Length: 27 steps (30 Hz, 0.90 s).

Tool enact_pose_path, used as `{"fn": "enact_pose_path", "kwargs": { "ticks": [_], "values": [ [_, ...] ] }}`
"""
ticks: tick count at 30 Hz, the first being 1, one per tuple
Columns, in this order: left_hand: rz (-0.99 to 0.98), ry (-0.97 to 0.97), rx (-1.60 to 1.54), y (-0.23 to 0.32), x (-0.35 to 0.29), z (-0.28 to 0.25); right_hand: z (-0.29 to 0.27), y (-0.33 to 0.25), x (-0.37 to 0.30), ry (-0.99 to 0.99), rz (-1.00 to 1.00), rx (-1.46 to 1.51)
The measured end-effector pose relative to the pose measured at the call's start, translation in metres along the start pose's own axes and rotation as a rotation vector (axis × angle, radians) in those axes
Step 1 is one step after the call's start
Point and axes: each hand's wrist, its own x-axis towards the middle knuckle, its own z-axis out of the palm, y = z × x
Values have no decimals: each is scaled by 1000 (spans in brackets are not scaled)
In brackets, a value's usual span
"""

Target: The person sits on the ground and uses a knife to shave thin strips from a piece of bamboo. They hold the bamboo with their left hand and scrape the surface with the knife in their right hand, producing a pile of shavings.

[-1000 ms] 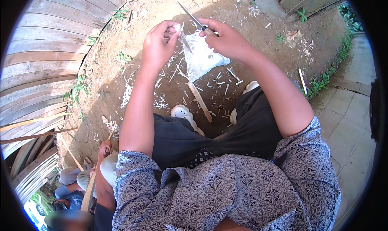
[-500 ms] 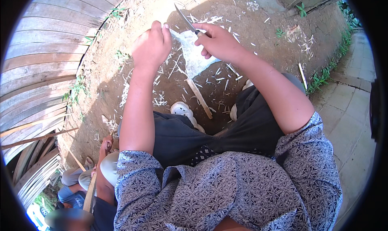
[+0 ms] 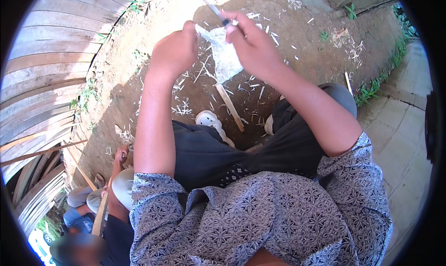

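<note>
At upper centre, the right hand is closed round a knife, handle mostly covered, blade blurred. To its left, the left hand shows me its back; I can't tell whether its hidden fingers pinch anything. A white sheet shows between them.
</note>
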Motion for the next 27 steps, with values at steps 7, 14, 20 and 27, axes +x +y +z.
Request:
{"fn": "enact_pose_path", "kwargs": {
  "ticks": [7,14,20,27],
  "values": [
    [-35,-49,66,13,5,-8,5,34,-18,-275,186,-237],
    [-28,-12,57,11,-1,-7,-7,-4,-7,136,-15,191],
    [-57,-46,48,2,2,-8,18,38,-7,-222,231,-29],
    [-57,-20,62,2,-5,-8,9,-7,-8,-7,-15,105]
  ]
}}
